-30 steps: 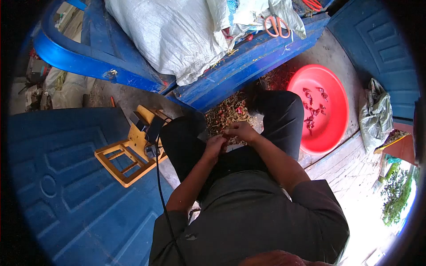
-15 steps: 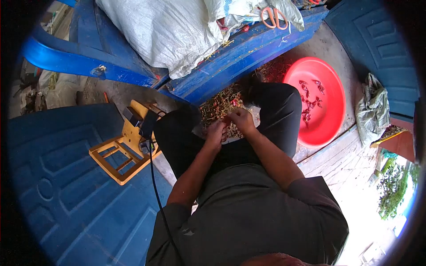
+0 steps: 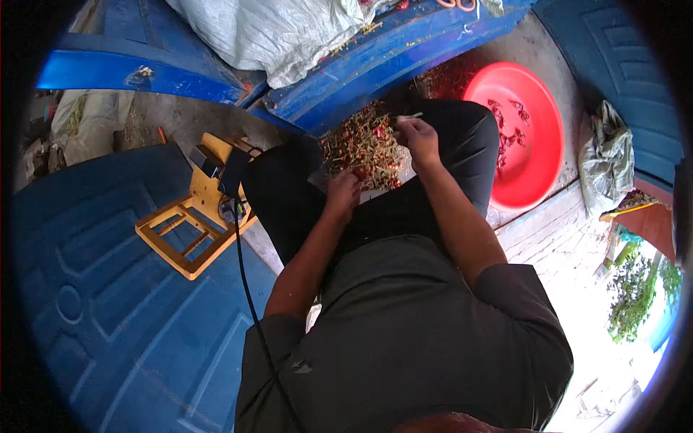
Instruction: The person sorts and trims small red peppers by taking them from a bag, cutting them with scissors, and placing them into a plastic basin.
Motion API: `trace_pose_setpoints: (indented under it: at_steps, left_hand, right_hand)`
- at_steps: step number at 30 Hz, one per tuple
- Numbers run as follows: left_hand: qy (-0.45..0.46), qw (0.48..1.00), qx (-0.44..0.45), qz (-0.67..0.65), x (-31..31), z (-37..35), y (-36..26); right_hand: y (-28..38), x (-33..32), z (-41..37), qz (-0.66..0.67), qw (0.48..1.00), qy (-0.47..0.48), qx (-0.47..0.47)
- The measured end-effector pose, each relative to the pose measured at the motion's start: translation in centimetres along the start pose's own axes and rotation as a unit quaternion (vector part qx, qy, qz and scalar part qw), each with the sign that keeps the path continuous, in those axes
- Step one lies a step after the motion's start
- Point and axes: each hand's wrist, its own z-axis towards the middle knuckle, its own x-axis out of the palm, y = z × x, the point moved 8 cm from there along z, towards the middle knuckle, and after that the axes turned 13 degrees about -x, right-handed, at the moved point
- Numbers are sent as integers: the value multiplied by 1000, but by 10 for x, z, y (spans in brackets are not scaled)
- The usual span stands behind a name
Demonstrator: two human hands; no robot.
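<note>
Between the person's knees lies a heap of dry stems with red bits (image 3: 368, 148). My left hand (image 3: 343, 193) is closed at the heap's lower left edge, with something small and reddish at its fingertips. Right of the heap, my right hand (image 3: 420, 141) pinches a thin pale piece (image 3: 410, 116) that sticks out past the fingers. To the right, beyond the right knee, a red basin (image 3: 535, 166) holds several dark red clusters (image 3: 518, 138).
A blue bench or frame (image 3: 339, 86) with white sacks (image 3: 267, 36) stands ahead. Orange-handled scissors (image 3: 462, 3) lie on it. At left are a wooden stool (image 3: 170, 249), a black cable (image 3: 249, 296) and a blue panel (image 3: 137, 289). A crumpled sack (image 3: 605, 162) lies at right.
My hands were close together over the heap and have moved apart, the right one up and to the right. The pale piece now shows in it. The whole view has shifted slightly.
</note>
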Motion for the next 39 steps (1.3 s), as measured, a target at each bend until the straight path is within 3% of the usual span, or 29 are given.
trace_pose_setpoints:
  at_steps: [3, 4, 5, 6, 7, 10, 13, 18, 21, 24, 26, 27, 28, 29, 31, 33, 35, 37, 39]
  left_hand:
    - [-6, 1000, 5, 2, 5, -8, -7]
    - [17, 999, 12, -33, 10, -6, -12]
    - [42, 997, 21, -66, 16, -5, -19]
    - [36, 996, 38, -79, 19, -6, -28]
    - [39, 996, 38, -78, 15, -4, -29]
    - [58, 992, 63, -95, 2, -9, -42]
    - [17, 998, 30, -50, -4, -14, -30]
    - [39, 998, 35, -31, -1, -18, -15]
    - [46, 997, 51, -25, 3, -19, -22]
    - [31, 998, 48, -35, 5, -24, -23]
    - [35, 997, 43, -51, 0, -24, -21]
    - [42, 998, 36, -37, -5, -20, -18]
    - [51, 998, 29, -22, -7, -17, -16]
    - [57, 998, 30, -24, -7, -14, -16]
    - [50, 998, 24, -32, -6, -11, -17]
    - [52, 998, 20, -40, -1, -13, -20]
    - [50, 998, 15, -38, -1, -15, -20]
    - [79, 995, 8, -53, 1, -12, -18]
    - [91, 993, 26, -70, -1, -24, -21]
  right_hand:
    - [-11, 4, -9, -76, 994, 71, -33]
    - [-14, 2, -13, -207, 969, 107, -79]
    - [-18, 0, -13, -333, 924, 140, -127]
    - [-26, -3, -9, -429, 835, 139, -314]
    - [-20, -1, -15, -431, 835, 137, -314]
    - [1, 36, -46, -197, 945, 251, -67]
    - [10, 64, -71, -195, 932, 300, -64]
    - [2, 76, -83, -216, 915, 317, -122]
    - [32, 70, -72, -294, 884, 288, -219]
    - [108, 24, -62, -219, 922, 114, -298]
    - [172, -34, -56, -240, 895, -5, -375]
    - [188, -75, -50, -184, 918, -63, -345]
    - [219, -110, -50, -318, 861, -115, -380]
    - [239, -139, -54, -306, 844, -156, -412]
    - [281, -149, -73, -608, 607, -226, -460]
    - [272, -153, -48, -538, 711, -164, -423]
    - [263, -92, -34, -358, 846, -72, -389]
    - [252, -27, 2, -420, 788, 22, -449]
    - [248, 42, 29, -405, 794, 67, -448]
